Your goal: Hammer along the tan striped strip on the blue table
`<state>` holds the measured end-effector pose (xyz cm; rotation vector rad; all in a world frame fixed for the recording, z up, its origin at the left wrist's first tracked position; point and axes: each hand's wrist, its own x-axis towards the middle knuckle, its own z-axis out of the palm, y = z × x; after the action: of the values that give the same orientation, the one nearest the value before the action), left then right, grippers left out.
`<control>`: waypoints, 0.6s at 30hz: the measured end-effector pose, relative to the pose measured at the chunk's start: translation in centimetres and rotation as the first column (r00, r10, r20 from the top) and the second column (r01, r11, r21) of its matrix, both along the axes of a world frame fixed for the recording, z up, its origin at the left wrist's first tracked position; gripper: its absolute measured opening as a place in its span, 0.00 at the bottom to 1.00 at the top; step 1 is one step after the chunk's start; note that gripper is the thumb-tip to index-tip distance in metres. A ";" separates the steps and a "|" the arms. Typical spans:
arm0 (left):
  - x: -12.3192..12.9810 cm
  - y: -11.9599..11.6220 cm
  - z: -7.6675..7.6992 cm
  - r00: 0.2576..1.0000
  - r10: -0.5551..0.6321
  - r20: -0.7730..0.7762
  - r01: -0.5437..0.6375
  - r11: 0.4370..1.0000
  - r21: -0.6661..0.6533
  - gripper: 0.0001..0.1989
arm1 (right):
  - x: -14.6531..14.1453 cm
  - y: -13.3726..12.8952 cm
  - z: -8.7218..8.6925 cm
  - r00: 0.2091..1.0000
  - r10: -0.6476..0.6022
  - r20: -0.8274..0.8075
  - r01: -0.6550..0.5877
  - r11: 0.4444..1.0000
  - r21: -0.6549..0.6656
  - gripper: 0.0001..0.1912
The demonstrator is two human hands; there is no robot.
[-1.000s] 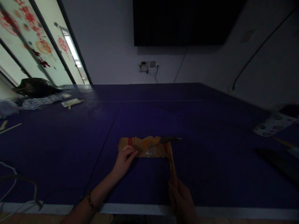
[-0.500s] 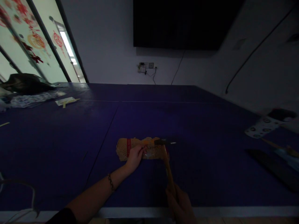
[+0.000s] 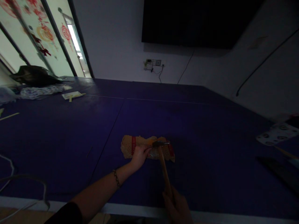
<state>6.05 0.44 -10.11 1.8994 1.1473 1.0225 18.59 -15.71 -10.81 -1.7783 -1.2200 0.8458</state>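
"On a purple table [image 3: 198, 124], a strip of brown, dotted packaging [image 3: 127, 146] lies toward the near edge, crossed by a red band at each side, with a person's two bare hands at it."

"What does the right hand hold?"

"The right hand [image 3: 177, 205] grasps a hammer [image 3: 164, 169] low on its wooden handle, fingers wrapped around it. The dark head is over the strip, right of centre; whether the two touch cannot be told from this angle."

"And the left?"

"The left hand [image 3: 139, 156] lies over the middle of the strip, fingers bent, their tips just beside the hammer's head. The light is too dim to tell whether they pinch anything small. A bracelet [image 3: 116, 178] circles the wrist, below a black sleeve [image 3: 67, 214]."

"Who or what shares the frame?"

"At right, a patterned cloth [image 3: 277, 134] and a dark, flat object [image 3: 277, 171] lie well apart from the strip. At far left sits a black bag [image 3: 35, 76]; nearer, a pale cable [image 3: 44, 189] loops over the table's edge. A dark television [image 3: 198, 21] hangs above wall sockets [image 3: 158, 63]."
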 end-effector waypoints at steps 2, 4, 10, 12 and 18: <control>0.0 0.0 0.1 1.000 0.001 -0.010 -0.001 1.000 0.006 0.11 | 0.0 0.0 0.1 0.999 0.005 0.032 -0.004 1.000 -0.008 0.16; 0.0 0.0 0.2 1.000 0.000 -0.018 0.000 1.000 0.005 0.11 | -0.1 -0.1 0.2 0.999 0.000 0.040 0.000 1.000 -0.007 0.17; 0.0 0.0 0.3 1.000 0.001 -0.009 0.000 0.999 0.041 0.11 | -0.5 -0.3 0.5 1.000 0.004 0.012 -0.005 1.000 0.021 0.18; 0.0 0.1 0.2 1.000 0.020 -0.006 -0.020 0.998 0.057 0.10 | -0.5 -0.2 0.6 1.000 0.006 0.024 -0.007 1.000 0.018 0.16; 0.1 0.4 -0.3 0.997 0.020 0.072 -0.018 1.000 -0.021 0.11 | -0.4 -0.6 0.8 1.000 -0.013 0.006 0.013 0.999 0.038 0.19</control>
<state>6.12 0.81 -10.43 1.8244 1.1320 1.0773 18.23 -16.28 -9.97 -1.7582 -1.2201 0.8052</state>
